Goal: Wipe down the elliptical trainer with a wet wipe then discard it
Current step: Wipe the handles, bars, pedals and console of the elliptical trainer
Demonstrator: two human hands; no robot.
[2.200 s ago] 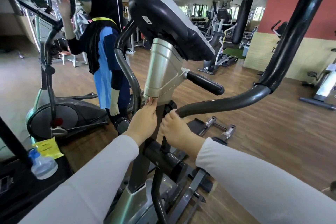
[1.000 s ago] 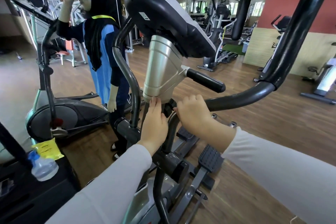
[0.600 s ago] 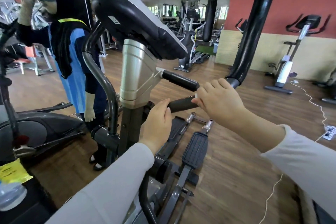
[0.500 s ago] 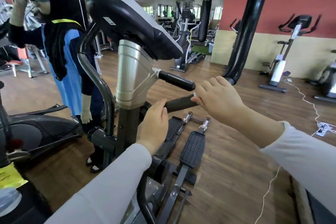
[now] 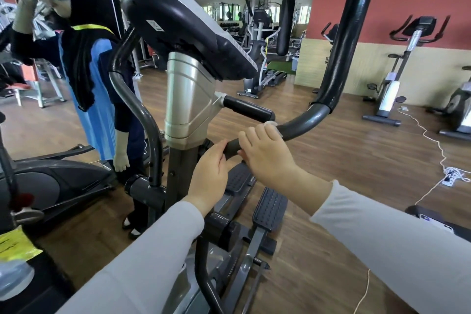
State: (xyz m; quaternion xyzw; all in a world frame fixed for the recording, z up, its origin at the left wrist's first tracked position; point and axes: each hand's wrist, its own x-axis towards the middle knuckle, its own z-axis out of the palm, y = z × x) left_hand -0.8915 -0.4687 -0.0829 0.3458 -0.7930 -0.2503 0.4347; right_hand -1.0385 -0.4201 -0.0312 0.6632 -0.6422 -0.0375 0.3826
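The elliptical trainer (image 5: 190, 99) stands in front of me, with a silver column under a tilted black console. Its black right swing arm (image 5: 303, 123) curves from the column out to the right and up. My right hand (image 5: 267, 154) is curled over this arm near the column, and a bit of white wet wipe (image 5: 270, 124) shows past its fingertips. My left hand (image 5: 210, 177) rests against the arm's inner end just below the silver column, fingers fairly straight. Two black pedals (image 5: 270, 205) lie below.
A person wearing a headset (image 5: 84, 64) stands just behind the machine on the left. Another elliptical (image 5: 51, 183) sits at the far left. A spray bottle with a yellow label (image 5: 12, 262) is at the lower left. Exercise bikes (image 5: 392, 79) and a white cable with a power strip (image 5: 451, 178) lie to the right.
My right hand slid along the swing arm, out to the right and then back toward the column. My view turned right. My left hand stayed by the column's lower edge.
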